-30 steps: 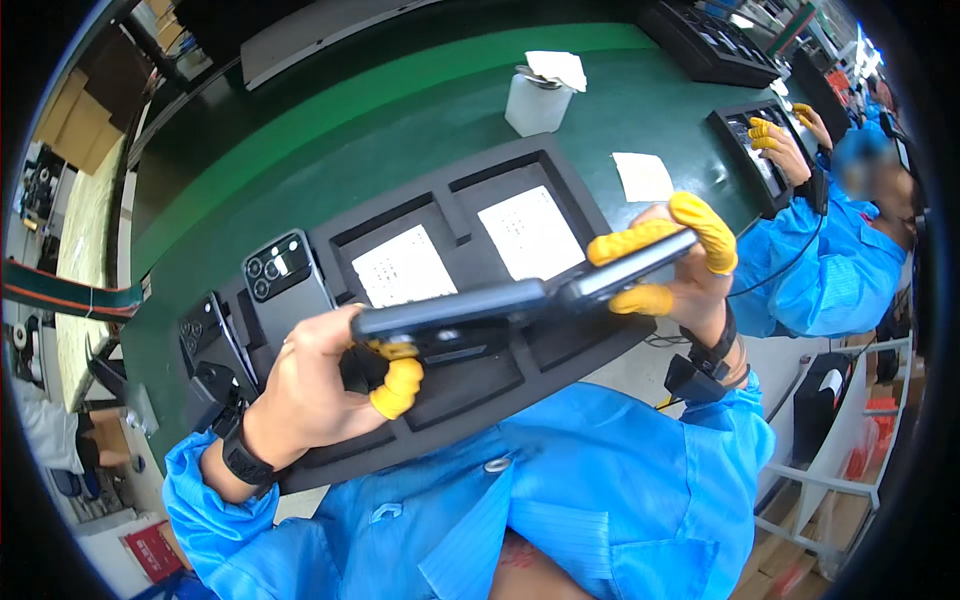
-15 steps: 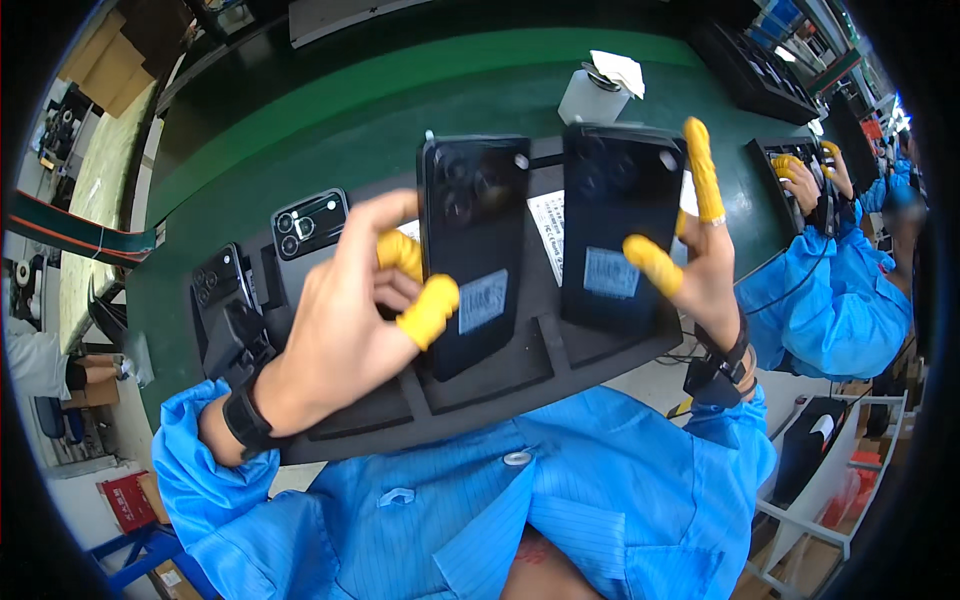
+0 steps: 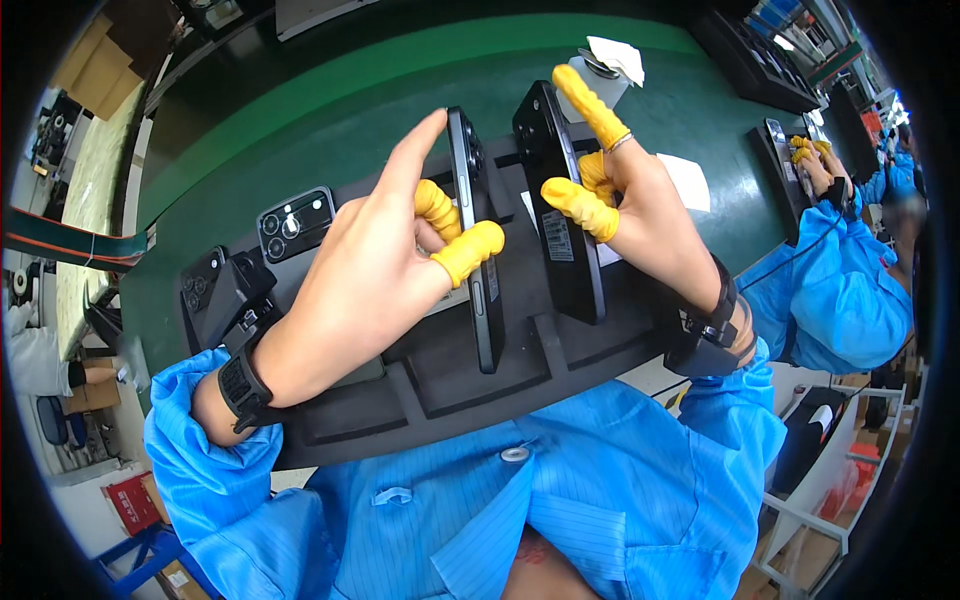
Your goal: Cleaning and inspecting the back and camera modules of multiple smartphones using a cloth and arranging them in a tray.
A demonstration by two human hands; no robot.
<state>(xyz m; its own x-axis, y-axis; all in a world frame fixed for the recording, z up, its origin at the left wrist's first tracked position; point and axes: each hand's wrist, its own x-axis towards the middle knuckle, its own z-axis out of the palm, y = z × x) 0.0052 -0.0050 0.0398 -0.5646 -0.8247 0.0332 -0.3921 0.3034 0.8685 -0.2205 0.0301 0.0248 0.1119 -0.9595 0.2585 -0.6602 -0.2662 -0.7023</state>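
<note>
1. The left hand (image 3: 370, 270) is pinching a black phone (image 3: 478, 240) edge-on, gripping it between a thumb and fingers wearing yellow finger cots (image 3: 466, 252), with the forefinger stretching up bare.
2. The right hand (image 3: 640, 215) is holding a second black phone (image 3: 560, 215) the same way, its yellow-capped fingers closing on the near edge and one finger pointing up along the phone's top.
3. Both phones are standing on their long axes, running from the chest outward, lying side by side with a narrow gap between them (each hand is gripping only its own phone).
4. Just beneath both grips a black moulded tray (image 3: 470, 385) is lying, its recesses showing below the phones.
5. Left of the left grip, two more phones (image 3: 295, 220) are resting camera-side up in the tray.
6. Beyond the grips a green belt (image 3: 330, 130) is running, carrying a small white container (image 3: 605, 75).
7. Far right of the right grip, another person's yellow-capped hand (image 3: 808, 155) is working at a separate dark tray.
8. The phones' screens are turning away from view, and the wrists are partly hiding the tray's near recesses.
</note>
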